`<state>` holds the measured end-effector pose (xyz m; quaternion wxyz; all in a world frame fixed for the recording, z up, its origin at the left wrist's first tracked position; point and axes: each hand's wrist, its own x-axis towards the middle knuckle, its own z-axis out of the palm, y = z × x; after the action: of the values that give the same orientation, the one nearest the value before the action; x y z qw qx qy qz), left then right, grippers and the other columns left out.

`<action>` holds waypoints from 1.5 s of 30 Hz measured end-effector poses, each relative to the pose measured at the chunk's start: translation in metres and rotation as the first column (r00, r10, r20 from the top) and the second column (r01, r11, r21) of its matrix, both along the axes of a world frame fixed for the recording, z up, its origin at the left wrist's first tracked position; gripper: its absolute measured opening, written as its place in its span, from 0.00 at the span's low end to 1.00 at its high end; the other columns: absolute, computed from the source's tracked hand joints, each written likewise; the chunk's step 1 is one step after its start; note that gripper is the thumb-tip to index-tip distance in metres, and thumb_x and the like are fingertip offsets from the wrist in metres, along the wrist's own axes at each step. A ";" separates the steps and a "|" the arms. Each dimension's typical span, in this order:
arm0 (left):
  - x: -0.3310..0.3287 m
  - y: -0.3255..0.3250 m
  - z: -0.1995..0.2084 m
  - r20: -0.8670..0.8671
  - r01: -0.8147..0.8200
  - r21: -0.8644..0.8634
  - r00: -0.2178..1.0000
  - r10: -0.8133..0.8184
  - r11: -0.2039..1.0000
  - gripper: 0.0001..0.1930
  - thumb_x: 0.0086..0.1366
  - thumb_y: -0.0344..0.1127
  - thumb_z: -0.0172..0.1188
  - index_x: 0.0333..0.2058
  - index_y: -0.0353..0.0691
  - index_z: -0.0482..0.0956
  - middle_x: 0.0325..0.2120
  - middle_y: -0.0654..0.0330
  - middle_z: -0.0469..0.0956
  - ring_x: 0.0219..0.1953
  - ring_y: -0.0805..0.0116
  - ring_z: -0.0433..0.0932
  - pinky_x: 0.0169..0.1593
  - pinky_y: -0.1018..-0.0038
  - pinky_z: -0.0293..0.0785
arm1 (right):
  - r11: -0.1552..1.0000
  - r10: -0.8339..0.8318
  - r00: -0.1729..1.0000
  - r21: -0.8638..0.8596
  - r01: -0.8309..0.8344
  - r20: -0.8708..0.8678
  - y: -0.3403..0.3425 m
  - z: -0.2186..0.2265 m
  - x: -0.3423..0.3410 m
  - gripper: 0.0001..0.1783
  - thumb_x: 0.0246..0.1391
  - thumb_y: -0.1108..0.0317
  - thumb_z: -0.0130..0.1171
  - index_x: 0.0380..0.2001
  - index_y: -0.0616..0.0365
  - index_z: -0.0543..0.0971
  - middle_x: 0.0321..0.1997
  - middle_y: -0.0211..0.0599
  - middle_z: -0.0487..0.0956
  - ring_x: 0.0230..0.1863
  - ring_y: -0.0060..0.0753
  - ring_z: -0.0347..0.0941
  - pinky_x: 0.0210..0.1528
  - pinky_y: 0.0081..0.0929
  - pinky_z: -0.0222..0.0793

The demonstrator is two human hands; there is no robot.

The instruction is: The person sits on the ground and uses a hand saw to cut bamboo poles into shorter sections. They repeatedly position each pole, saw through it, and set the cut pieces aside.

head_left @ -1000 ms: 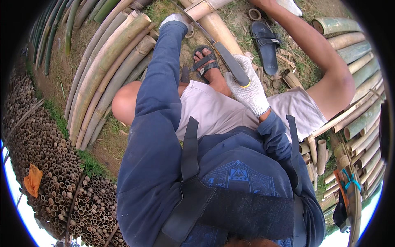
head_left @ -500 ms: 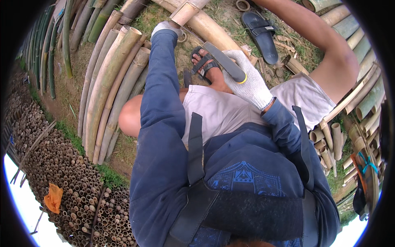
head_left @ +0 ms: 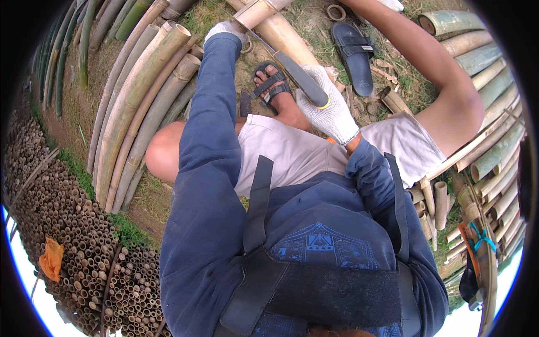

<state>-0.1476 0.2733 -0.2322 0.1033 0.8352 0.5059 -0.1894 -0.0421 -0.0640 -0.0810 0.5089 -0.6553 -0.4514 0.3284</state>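
Observation:
My right hand (head_left: 331,109), in a white knit glove, is closed around the dark grey handle of a handsaw (head_left: 300,78) with a yellow-edged butt. The saw's thin blade slants up and left, across a bamboo pole (head_left: 261,12) near its end. Beside that end, my gloved left hand (head_left: 225,31) grips the pole; its fingers are mostly hidden. The worked pole lies over a thicker bamboo pole (head_left: 286,39) on the ground. Beneath the blade, a small cut bamboo ring (head_left: 247,47) lies by my left hand.
A sandalled foot (head_left: 275,87) is just left of the saw handle. An empty black sandal (head_left: 353,59) lies further right among bamboo scraps. Long bamboo poles (head_left: 135,95) lie at left, more poles (head_left: 494,112) at right. Stacked bamboo (head_left: 62,224) fills the lower left.
The view has shifted, moving most of the scene left. The saw blade now shows across the bamboo pole's end, where before it passed behind it. Both hands keep their grips.

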 end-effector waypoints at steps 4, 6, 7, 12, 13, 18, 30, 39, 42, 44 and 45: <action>0.002 -0.007 0.012 -0.012 -0.002 -0.062 1.000 0.001 0.998 0.24 0.65 0.52 0.63 0.56 0.49 0.86 0.55 0.49 0.84 0.57 0.48 0.83 0.59 0.57 0.81 | 0.997 0.005 0.999 -0.078 -0.002 0.038 -0.029 0.012 -0.004 0.28 0.55 0.72 0.67 0.60 0.56 0.75 0.53 0.47 0.81 0.55 0.48 0.82 0.57 0.34 0.76; 0.007 -0.003 0.020 -0.012 0.085 0.028 0.996 -0.085 0.996 0.23 0.65 0.52 0.63 0.55 0.49 0.87 0.54 0.50 0.85 0.56 0.47 0.84 0.59 0.56 0.81 | 0.970 0.046 0.986 -0.242 -0.005 0.163 -0.088 0.060 0.003 0.29 0.54 0.80 0.65 0.60 0.62 0.73 0.55 0.51 0.80 0.58 0.51 0.81 0.61 0.37 0.74; 0.007 -0.006 0.021 -0.046 0.080 0.010 0.996 -0.079 0.997 0.23 0.65 0.52 0.63 0.54 0.49 0.87 0.54 0.50 0.85 0.56 0.47 0.84 0.59 0.55 0.81 | 0.967 0.042 0.996 -0.254 -0.020 0.081 -0.116 0.086 0.003 0.28 0.54 0.83 0.63 0.60 0.64 0.73 0.55 0.53 0.79 0.59 0.50 0.80 0.62 0.38 0.73; 0.008 -0.010 0.026 -0.071 0.049 -0.031 0.996 -0.051 0.998 0.24 0.64 0.52 0.64 0.55 0.49 0.86 0.55 0.51 0.84 0.58 0.50 0.83 0.60 0.57 0.80 | 0.948 0.079 0.979 -0.318 -0.015 0.190 -0.124 0.103 0.001 0.27 0.57 0.79 0.63 0.60 0.62 0.74 0.56 0.53 0.80 0.57 0.49 0.81 0.61 0.37 0.74; 0.008 -0.011 0.027 -0.060 0.070 0.021 0.996 -0.068 0.997 0.24 0.64 0.52 0.65 0.55 0.49 0.87 0.55 0.51 0.84 0.58 0.50 0.83 0.60 0.58 0.80 | 0.956 0.071 0.987 -0.293 -0.026 0.144 -0.099 0.080 0.006 0.27 0.57 0.77 0.64 0.61 0.61 0.74 0.56 0.52 0.81 0.56 0.49 0.81 0.60 0.37 0.74; 0.006 -0.010 0.032 -0.054 -0.042 -0.056 0.998 0.039 0.998 0.26 0.64 0.51 0.64 0.57 0.48 0.85 0.55 0.47 0.84 0.58 0.49 0.83 0.61 0.57 0.79 | 1.000 0.001 1.000 -0.031 -0.002 -0.031 0.001 -0.021 0.001 0.29 0.55 0.69 0.69 0.61 0.55 0.75 0.54 0.48 0.81 0.55 0.50 0.81 0.57 0.36 0.76; 0.010 0.000 0.012 -0.150 0.191 -0.033 0.970 -0.194 0.981 0.23 0.65 0.51 0.63 0.56 0.53 0.86 0.56 0.53 0.84 0.58 0.51 0.83 0.60 0.58 0.80 | 0.959 0.036 0.998 -0.283 -0.019 0.057 -0.082 0.052 0.009 0.29 0.55 0.74 0.66 0.61 0.58 0.75 0.55 0.51 0.80 0.56 0.52 0.80 0.59 0.37 0.75; 0.017 0.002 0.030 -0.124 0.063 -0.075 0.990 -0.072 0.995 0.23 0.65 0.50 0.63 0.55 0.50 0.86 0.55 0.50 0.84 0.58 0.49 0.83 0.60 0.57 0.80 | 0.966 0.037 0.997 -0.258 -0.017 0.074 -0.104 0.073 0.009 0.30 0.54 0.78 0.66 0.61 0.60 0.73 0.53 0.50 0.80 0.53 0.47 0.82 0.55 0.34 0.76; 0.015 -0.001 0.025 -0.205 -0.016 -0.141 0.979 -0.013 0.990 0.23 0.66 0.52 0.62 0.55 0.50 0.86 0.55 0.50 0.84 0.58 0.49 0.83 0.60 0.57 0.80 | 0.935 0.023 0.998 -0.354 -0.001 0.059 -0.154 0.130 0.006 0.30 0.55 0.78 0.66 0.62 0.61 0.73 0.53 0.51 0.79 0.52 0.49 0.80 0.58 0.36 0.73; 0.013 -0.001 0.020 -0.187 0.032 -0.101 0.981 -0.050 0.994 0.23 0.65 0.51 0.62 0.55 0.49 0.86 0.55 0.50 0.84 0.58 0.50 0.83 0.60 0.57 0.80 | 0.920 0.034 0.997 -0.391 -0.003 0.072 -0.135 0.114 0.005 0.30 0.54 0.79 0.65 0.62 0.61 0.73 0.54 0.51 0.79 0.53 0.50 0.80 0.59 0.37 0.73; 0.013 -0.001 0.018 -0.190 0.050 -0.079 0.980 -0.064 0.996 0.23 0.65 0.51 0.62 0.54 0.49 0.86 0.55 0.50 0.84 0.58 0.50 0.83 0.60 0.57 0.80 | 0.930 0.044 0.994 -0.368 -0.006 0.095 -0.116 0.096 0.009 0.31 0.54 0.79 0.65 0.62 0.60 0.73 0.54 0.51 0.79 0.54 0.50 0.80 0.59 0.37 0.73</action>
<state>-0.1350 0.2719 -0.2138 0.0792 0.8228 0.4820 -0.2907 -0.0331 -0.1802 0.0151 0.3497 -0.7488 -0.4158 0.3795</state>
